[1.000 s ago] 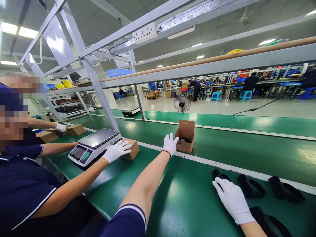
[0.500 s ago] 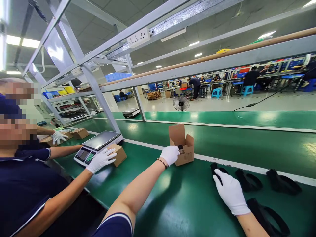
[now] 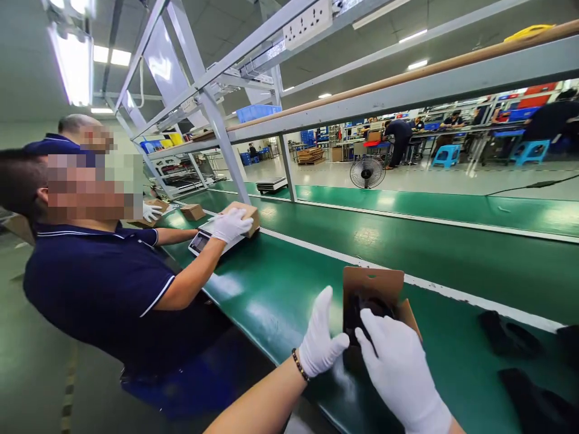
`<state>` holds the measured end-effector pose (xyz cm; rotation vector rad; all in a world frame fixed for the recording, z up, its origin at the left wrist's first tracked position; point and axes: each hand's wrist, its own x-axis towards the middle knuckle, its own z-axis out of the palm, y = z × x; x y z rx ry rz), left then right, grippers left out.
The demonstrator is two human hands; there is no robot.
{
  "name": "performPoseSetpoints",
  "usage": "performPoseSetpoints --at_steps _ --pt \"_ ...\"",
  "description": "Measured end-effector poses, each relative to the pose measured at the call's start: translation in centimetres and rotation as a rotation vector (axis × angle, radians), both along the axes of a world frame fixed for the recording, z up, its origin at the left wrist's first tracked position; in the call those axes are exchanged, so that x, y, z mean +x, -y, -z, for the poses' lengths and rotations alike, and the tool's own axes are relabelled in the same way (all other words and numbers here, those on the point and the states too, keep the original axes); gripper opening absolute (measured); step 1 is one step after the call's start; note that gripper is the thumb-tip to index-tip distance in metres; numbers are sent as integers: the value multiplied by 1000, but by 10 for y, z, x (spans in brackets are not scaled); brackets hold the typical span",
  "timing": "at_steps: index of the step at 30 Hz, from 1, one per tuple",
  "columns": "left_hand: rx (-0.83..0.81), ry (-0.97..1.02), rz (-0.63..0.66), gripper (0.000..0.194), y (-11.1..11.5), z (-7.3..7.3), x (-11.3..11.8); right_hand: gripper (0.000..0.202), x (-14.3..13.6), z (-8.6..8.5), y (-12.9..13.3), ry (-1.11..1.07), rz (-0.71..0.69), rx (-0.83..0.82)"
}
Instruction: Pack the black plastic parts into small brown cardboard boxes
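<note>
An open cardboard box (image 3: 373,280) stands on the green conveyor belt in front of me, its back flap upright. A black looped item (image 3: 377,306) sits in its mouth, partly covered by my gloved right hand (image 3: 400,364), whose fingers and thumb reach in and close on it. My gloved left hand (image 3: 320,337) is beside the box on the left, palm toward it, fingers stretched up and thumb apart. It holds nothing. Any contact between the left thumb and the box wall is hard to make out.
More black looped items (image 3: 509,334) lie on the belt (image 3: 289,283) at right. To the left, a co-worker (image 3: 97,283) in gloves places a closed carton (image 3: 251,217) on a weighing scale (image 3: 198,243). A metal rack (image 3: 221,132) rises over the belt.
My right hand has come left from the loose items to the box with a black item. My left hand has let go of the box. The co-worker's carton has moved onto the scale.
</note>
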<state>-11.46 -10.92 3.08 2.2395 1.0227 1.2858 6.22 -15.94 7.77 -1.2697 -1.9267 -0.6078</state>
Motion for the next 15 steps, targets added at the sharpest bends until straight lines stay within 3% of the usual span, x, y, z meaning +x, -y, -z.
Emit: performPoseSetpoints --at_steps 4,7,9,12,14,15 --pt "-252 48 244 100 -10 13 16 16 -24 5 -10 224 89 -344" --pt "-309 64 252 100 -13 20 24 13 -27 -9 -11 281 54 -511" --pt "-318 79 234 98 -12 22 23 17 -20 -21 -7 245 -1 -521" --pt "-302 71 225 94 -12 20 17 20 9 -25 3 -26 -180 -349" --pt "-287 41 251 89 -12 17 12 25 34 -14 8 -391 -134 -186" --pt "-282 31 272 85 -11 15 11 30 44 -5 10 -610 -23 -156"
